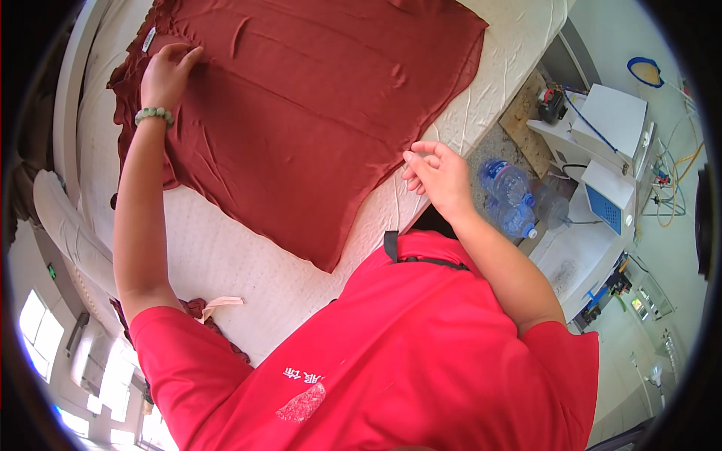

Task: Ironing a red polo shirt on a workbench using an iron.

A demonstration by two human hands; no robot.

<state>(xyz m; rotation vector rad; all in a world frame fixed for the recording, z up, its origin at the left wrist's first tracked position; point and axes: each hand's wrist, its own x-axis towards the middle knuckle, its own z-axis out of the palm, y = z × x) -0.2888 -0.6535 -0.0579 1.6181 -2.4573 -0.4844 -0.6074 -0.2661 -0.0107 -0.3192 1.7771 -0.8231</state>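
White quilted mattress (226, 255), pale floor (677, 248), bright windows (37, 319) beyond.

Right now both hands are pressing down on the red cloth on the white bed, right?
Not quite. Only the left hand presses on the red cloth. The right hand is lifted beside the cloth's edge, over the white bed, fingers pinched on nothing visible. The head view shows it.

Top of the rust-red garment (301, 105) cut off by the upper edge. Left hand (167, 74) fingertips lost in the folds near the collar. Second dark red cloth (214, 331) mostly hidden behind the left upper arm. Bottles (508, 197) partly covered by the right hand (436, 177). Cluttered equipment at right too small to identify.
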